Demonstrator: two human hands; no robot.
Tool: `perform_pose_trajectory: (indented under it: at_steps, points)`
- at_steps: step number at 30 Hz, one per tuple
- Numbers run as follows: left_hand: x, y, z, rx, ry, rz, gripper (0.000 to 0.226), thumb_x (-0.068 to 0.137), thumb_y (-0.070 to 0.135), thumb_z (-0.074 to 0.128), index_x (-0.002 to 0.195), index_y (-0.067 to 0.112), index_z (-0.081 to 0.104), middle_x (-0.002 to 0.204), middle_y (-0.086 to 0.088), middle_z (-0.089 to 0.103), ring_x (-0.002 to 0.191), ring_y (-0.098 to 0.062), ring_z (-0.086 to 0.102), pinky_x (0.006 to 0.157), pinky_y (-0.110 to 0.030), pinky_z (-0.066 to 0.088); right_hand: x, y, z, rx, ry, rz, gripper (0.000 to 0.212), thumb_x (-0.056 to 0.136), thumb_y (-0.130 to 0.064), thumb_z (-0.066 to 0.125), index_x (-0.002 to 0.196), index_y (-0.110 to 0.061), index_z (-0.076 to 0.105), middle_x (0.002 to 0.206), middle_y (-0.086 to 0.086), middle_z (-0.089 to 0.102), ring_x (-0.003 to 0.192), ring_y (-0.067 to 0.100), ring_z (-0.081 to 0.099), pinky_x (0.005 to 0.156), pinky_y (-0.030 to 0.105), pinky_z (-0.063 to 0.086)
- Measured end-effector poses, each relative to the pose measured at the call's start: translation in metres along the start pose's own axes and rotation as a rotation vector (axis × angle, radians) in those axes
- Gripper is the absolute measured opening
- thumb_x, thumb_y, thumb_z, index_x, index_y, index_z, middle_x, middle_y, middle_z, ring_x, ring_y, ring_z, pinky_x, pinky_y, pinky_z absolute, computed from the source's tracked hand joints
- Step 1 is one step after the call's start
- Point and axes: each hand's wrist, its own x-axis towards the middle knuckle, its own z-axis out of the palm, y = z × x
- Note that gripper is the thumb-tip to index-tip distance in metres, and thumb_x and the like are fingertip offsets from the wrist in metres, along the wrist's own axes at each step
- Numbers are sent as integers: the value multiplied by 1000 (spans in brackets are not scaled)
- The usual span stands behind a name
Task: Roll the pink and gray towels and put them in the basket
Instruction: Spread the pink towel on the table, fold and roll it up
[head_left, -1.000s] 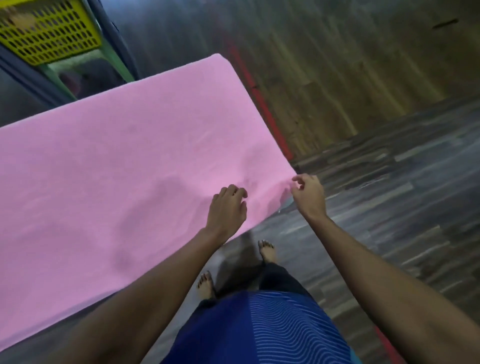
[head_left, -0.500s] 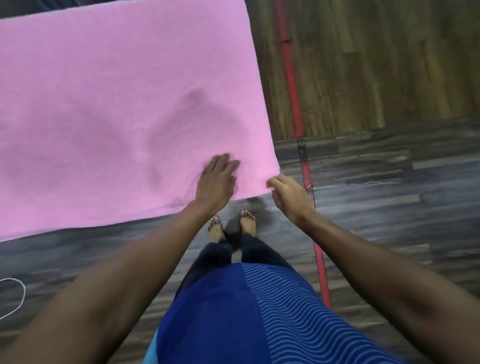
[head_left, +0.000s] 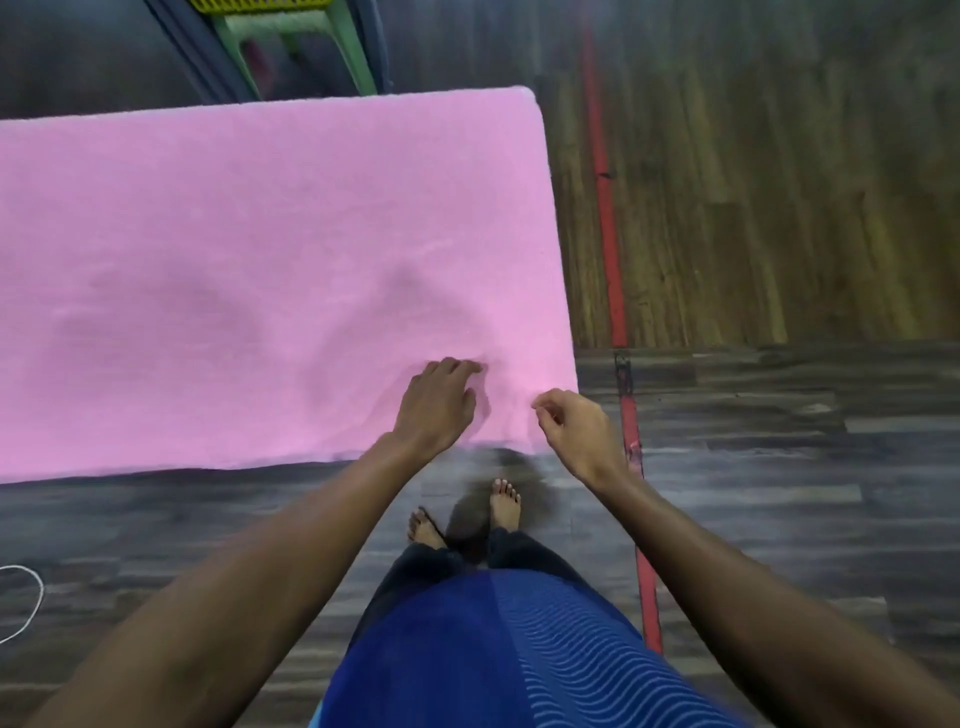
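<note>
Pink towel (head_left: 249, 270) spread flat and fully open, raised above the floor (head_left: 779, 467); whatever carries it is covered. Left hand (head_left: 434, 410) rests palm-down on the towel near its near right corner, fingers loosely bent, grasping nothing, cloth wrinkled at the fingertips. Right hand (head_left: 579, 434) at that corner, fingers curled; can't tell through the blur if it actually pinches the cloth. Yellow basket (head_left: 260, 5) on a green stool (head_left: 275, 25) beyond the far edge. Red strip (head_left: 605, 208) on floor at right, white cord (head_left: 36, 592) at left.
</note>
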Motion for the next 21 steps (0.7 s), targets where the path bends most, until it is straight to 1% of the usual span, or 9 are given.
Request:
perform_pose_trajectory:
  at_steps: [2, 4, 6, 8, 11, 13, 17, 21]
  points:
    - [-6, -11, -17, 5, 45, -31, 34, 96, 18, 49, 129, 18, 57, 127, -5, 60, 113, -27, 53, 91, -37, 40, 11, -25, 8, 29, -25, -29, 18, 92, -18, 57, 101, -21, 72, 101, -4, 72, 85, 13, 65, 78, 29, 52]
    - [-20, -30, -35, 1, 110, -87, 32, 96, 20, 49, 126, 18, 59, 121, -5, 63, 109, -27, 55, 89, -37, 40, 20, -57, 21, 43, -85, -63, 19, 91, -17, 56, 99, -24, 72, 97, -5, 72, 86, 15, 66, 79, 31, 52]
    - [-40, -55, -53, -11, 172, -157, 30, 96, 21, 48, 123, 17, 61, 118, -5, 64, 107, -27, 55, 88, -37, 40, 26, -93, 38, 53, -153, -103, 20, 91, -17, 55, 98, -25, 71, 95, -6, 71, 86, 15, 65, 79, 32, 52]
    - [-68, -85, -69, -27, 230, -235, 29, 96, 21, 48, 121, 16, 62, 117, -5, 65, 106, -27, 56, 87, -36, 41, 29, -133, 60, 43, -210, -167, 21, 90, -18, 53, 97, -27, 71, 95, -7, 72, 87, 14, 64, 78, 30, 52]
    - [-117, -137, -92, -44, 314, -361, 27, 95, 21, 50, 118, 16, 63, 118, -5, 64, 107, -27, 56, 87, -37, 42, 22, -195, 103, 20, -313, -261, 21, 90, -19, 52, 95, -28, 70, 87, -8, 71, 82, 14, 64, 74, 28, 49]
    - [-155, -172, -107, -54, 356, -436, 27, 94, 21, 51, 117, 16, 64, 119, -6, 63, 107, -27, 56, 88, -38, 44, 11, -236, 136, -10, -385, -331, 22, 89, -19, 51, 95, -28, 70, 86, -7, 70, 80, 15, 64, 74, 29, 50]
    - [-227, -238, -138, -65, 480, -621, 26, 91, 20, 53, 113, 16, 66, 117, -6, 64, 105, -28, 58, 87, -39, 47, -14, -319, 203, -61, -521, -473, 25, 88, -18, 49, 93, -31, 70, 90, -6, 71, 82, 16, 65, 77, 29, 51]
    - [-295, -290, -161, -60, 569, -782, 24, 92, 21, 54, 112, 16, 67, 113, -7, 64, 104, -28, 58, 85, -39, 47, -40, -398, 263, -109, -630, -607, 25, 89, -17, 50, 96, -29, 71, 94, -3, 70, 84, 16, 63, 76, 26, 47]
